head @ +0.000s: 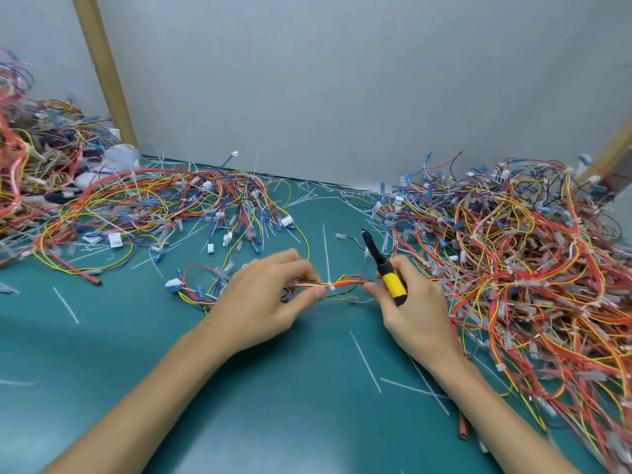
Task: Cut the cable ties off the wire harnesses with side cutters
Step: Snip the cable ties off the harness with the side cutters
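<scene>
The green worktop [113, 354] lies bare along its near edge and toward the near left corner, crossed only by flat white cable-tie offcuts [365, 361]. A tall tangle of wire harnesses [530, 285] fills the right side from back edge to near edge. A lower spread of harnesses [154, 206] covers the back left, rising to a heap [24, 148] at the left edge. Between the two, a channel strewn with offcuts runs to the grey wall [342, 97] closing the back edge. The left hand [260, 302] and the right hand [417, 309], which grips side cutters [393, 283], hold one harness [345, 281] across the middle.
</scene>
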